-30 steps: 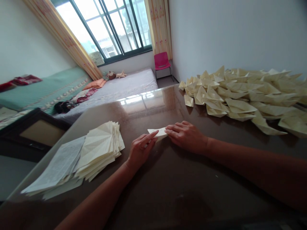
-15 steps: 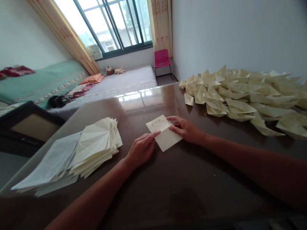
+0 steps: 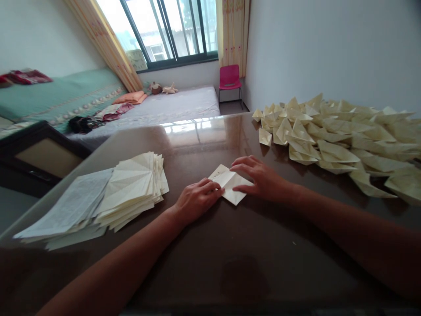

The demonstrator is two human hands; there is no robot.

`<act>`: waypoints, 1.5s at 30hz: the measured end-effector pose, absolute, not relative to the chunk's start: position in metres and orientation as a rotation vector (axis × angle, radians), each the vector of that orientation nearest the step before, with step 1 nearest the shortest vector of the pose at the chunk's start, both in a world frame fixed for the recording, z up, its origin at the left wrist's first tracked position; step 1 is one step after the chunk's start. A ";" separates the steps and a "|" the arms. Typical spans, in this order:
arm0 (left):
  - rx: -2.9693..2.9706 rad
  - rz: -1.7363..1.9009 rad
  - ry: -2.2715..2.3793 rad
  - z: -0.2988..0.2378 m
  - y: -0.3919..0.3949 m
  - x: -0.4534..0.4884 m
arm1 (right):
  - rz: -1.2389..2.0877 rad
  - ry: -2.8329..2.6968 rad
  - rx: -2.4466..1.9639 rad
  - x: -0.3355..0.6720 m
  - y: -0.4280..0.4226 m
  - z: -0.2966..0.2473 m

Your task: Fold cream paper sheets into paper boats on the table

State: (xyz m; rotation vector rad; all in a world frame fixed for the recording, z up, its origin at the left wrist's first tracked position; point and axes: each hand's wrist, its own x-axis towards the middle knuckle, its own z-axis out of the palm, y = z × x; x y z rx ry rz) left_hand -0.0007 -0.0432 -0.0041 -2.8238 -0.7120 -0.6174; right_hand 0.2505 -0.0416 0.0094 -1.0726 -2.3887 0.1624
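A small folded sheet of paper (image 3: 235,197), cream with faint print near its upper corner, lies on the glossy brown table in front of me. At its left corner, my left hand (image 3: 199,197) has its fingers curled and pinching the edge. My right hand (image 3: 265,179) is over the right side of the paper, thumb and fingers spread apart, tips on or just above the surface. A raised fold runs across the middle of the sheet. Fingers hide the left corner.
To the left lies a stack of creased cream sheets (image 3: 130,188) beside flat printed papers (image 3: 70,204). A large heap of folded paper shapes (image 3: 338,131) covers the table's right rear. Beyond the table (image 3: 197,263) are a bed (image 3: 194,101) and a pink chair (image 3: 229,78).
My left fingers have curled onto the paper's left corner, and my right thumb and fingers have spread apart. The paper now shows a raised fold. The view has shifted slightly.
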 end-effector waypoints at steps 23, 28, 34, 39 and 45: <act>-3.052 -0.475 -0.619 0.006 -0.044 -0.013 | 0.621 -2.427 -1.103 0.243 -0.044 0.001; -3.010 -0.500 -0.615 0.008 -0.046 -0.013 | 0.400 -2.390 -1.310 0.238 -0.045 -0.005; -3.032 -0.469 -0.647 0.007 -0.045 -0.013 | 0.214 -2.432 -1.455 0.234 -0.045 -0.007; -3.045 -0.500 -0.659 0.007 -0.045 -0.014 | 0.142 -2.450 -1.510 0.232 -0.044 -0.007; -3.038 -0.534 -0.667 0.006 -0.045 -0.013 | 0.105 -2.472 -1.558 0.229 -0.042 -0.004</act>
